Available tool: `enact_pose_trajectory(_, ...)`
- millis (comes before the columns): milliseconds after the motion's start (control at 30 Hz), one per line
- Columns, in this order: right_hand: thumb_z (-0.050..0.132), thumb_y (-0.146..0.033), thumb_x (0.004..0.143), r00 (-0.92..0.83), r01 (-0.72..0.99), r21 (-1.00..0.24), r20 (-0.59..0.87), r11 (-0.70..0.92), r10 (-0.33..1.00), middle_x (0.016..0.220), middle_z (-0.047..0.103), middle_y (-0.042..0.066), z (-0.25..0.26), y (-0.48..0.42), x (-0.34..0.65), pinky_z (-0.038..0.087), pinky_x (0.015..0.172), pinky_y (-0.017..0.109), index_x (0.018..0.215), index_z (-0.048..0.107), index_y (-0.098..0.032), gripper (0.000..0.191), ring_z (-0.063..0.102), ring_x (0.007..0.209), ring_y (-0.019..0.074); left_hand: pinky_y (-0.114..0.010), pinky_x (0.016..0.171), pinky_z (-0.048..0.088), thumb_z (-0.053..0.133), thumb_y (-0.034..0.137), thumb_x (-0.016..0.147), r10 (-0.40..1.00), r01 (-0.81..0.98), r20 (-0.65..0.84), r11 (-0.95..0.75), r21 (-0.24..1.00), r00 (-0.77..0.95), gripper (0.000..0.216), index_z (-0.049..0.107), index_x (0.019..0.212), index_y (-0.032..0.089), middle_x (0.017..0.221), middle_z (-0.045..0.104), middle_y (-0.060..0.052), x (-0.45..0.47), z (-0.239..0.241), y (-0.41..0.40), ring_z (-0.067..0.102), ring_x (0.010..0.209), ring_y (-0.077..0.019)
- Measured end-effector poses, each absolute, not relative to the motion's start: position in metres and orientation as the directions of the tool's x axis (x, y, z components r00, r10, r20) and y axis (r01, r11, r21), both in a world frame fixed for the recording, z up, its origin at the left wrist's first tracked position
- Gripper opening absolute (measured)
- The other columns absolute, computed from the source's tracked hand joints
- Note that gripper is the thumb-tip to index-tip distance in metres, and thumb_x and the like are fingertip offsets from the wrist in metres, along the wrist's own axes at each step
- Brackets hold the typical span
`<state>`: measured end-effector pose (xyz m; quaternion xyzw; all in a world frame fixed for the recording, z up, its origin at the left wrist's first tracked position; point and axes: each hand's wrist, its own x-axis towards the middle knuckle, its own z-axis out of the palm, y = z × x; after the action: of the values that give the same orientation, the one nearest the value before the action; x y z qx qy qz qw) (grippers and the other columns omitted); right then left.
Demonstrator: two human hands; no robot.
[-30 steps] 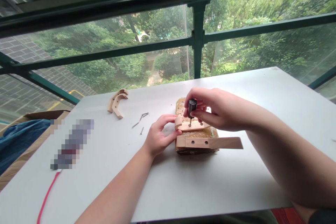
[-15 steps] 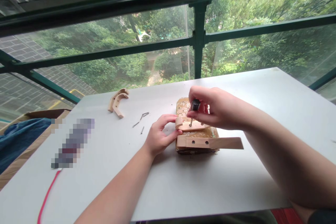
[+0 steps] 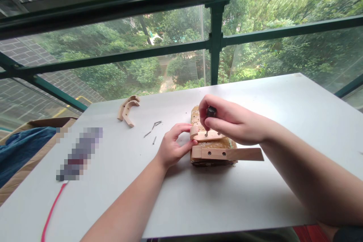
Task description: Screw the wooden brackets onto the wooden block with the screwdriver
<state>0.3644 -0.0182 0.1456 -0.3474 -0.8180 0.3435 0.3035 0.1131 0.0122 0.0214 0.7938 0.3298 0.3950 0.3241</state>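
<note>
My right hand [image 3: 227,119] is wrapped round the black handle of a screwdriver [image 3: 211,112]. The screwdriver stands nearly upright, its tip at a hole in a pale wooden hook [image 3: 202,136]. Thumb and fingers of my left hand [image 3: 174,144] pinch the hook's curved left end. Beneath the hook is a tape-wrapped brown block [image 3: 215,145] dotted with small holes. Along the block's near edge lies a second wooden piece [image 3: 244,154], with two dark screw heads showing in it and its right end jutting past the block.
Several loose screws [image 3: 154,124] lie left of the block. Two curved wooden hooks [image 3: 129,111] rest farther back on the white table [image 3: 263,193]. A blurred-out object [image 3: 79,155] with a red cable [image 3: 52,211] is at left, beside a cardboard box [image 3: 66,124] holding blue cloth.
My right hand has turned about the screwdriver handle, its knuckles shifting slightly left and its wrist lower. My left hand keeps its place on the hook.
</note>
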Motion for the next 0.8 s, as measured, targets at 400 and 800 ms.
enact_pose_trajectory(400, 0.04, -0.01, 0.095, -0.615, 0.353, -0.776, 0.229, 0.523, 0.754, 0.1, 0.066, 0.004, 0.145, -0.018, 0.369, 0.047, 0.074, 0.031, 0.12, 0.052, -0.022, 0.03, 0.059, 0.085, 0.0166, -0.043, 0.11, 0.048, 0.078, 0.033, 0.084, 0.792, 0.275, 0.404, -0.558, 0.783, 0.458, 0.033, 0.071, 0.114, 0.021, 0.124, 0.07, -0.011, 0.113, 0.02, 0.012, 0.064, 0.12, -0.0273)
enact_pose_trajectory(800, 0.056, -0.023, 0.094, -0.601, 0.449, -0.73, 0.18, 0.516, 0.779, 0.098, 0.074, 0.004, 0.157, -0.018, 0.376, 0.048, 0.062, 0.026, 0.104, 0.059, -0.021, 0.011, 0.066, 0.069, 0.0125, -0.044, 0.11, 0.049, 0.078, 0.033, 0.084, 0.791, 0.265, 0.397, -0.552, 0.79, 0.465, 0.032, 0.072, 0.113, 0.021, 0.124, 0.069, -0.012, 0.113, 0.021, 0.012, 0.064, 0.121, -0.0277)
